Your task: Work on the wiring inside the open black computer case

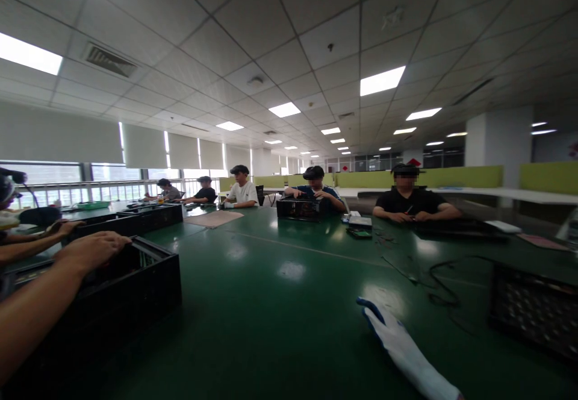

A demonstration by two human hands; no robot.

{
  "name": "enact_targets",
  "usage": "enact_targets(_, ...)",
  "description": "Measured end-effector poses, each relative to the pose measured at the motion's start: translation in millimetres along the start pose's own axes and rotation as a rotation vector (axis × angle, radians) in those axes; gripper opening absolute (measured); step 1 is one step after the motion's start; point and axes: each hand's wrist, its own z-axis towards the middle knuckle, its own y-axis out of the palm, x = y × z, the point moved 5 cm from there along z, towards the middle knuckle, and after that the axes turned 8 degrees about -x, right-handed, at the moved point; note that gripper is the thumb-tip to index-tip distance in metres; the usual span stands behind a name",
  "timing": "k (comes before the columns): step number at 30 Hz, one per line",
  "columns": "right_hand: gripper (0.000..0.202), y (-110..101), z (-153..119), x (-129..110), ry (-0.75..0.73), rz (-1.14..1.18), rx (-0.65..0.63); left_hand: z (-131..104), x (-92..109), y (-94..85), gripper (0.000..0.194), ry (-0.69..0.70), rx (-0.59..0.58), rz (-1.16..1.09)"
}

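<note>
At the left, my bare left hand lies over the top of a black computer case, with its fingers bent together at the frame edge. The fingertips and what they press on are partly hidden. Inside the case a green circuit board shows dimly. My right hand wears a white glove with blue fingers. It is held over the green table at the lower right, fingers stretched out and apart, holding nothing.
A perforated black case stands at the right, near black cables. Across the table, co-workers handle another black case and small parts. A white box and a pinkish mat lie farther back. Another person's hands work at the far left.
</note>
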Motion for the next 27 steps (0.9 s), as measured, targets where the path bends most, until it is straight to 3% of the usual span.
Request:
enact_targets(5, 0.073, -2, -3, -5, 0.019, -0.009, 0.008, -70, -22, -81.1, 0.058, -0.03, 0.1, 0.003)
enact_targets(8, 0.076, -2, -7, -11, 0.025, 0.008, 0.009, -115, -38, -128.6, 0.07, -0.036, 0.163, 0.006)
enact_targets(11, 0.076, -2, -7, -12, 0.024, 0.016, 0.014, -146, -56, -154.9, 0.076, -0.047, 0.209, 0.019)
enact_targets(16, 0.075, -9, -6, -18, 0.031, 0.001, 0.103, -159, -78, -152.8, 0.065, -0.121, 0.147, 0.072)
enact_targets(20, 0.08, -15, -6, -21, 0.053, 0.078, 0.181, -159, -74, -154.1, 0.067, -0.197, 0.056, 0.13)
enact_targets(22, 0.084, -15, -3, -18, 0.029, 0.089, 0.177, -150, -57, -160.4, 0.069, -0.223, 0.095, 0.129)
enact_targets(24, 0.089, -13, 0, -13, 0.019, 0.099, 0.157, -125, -28, -159.2, 0.07, -0.239, 0.178, 0.101)
enact_targets(25, 0.091, -13, 1, -10, 0.022, 0.111, 0.149, -106, -10, -151.9, 0.067, -0.239, 0.211, 0.076)
enact_targets(27, 0.093, -10, 2, -8, 0.021, 0.169, 0.116, -55, 30, -120.5, 0.055, -0.226, 0.234, 0.058)
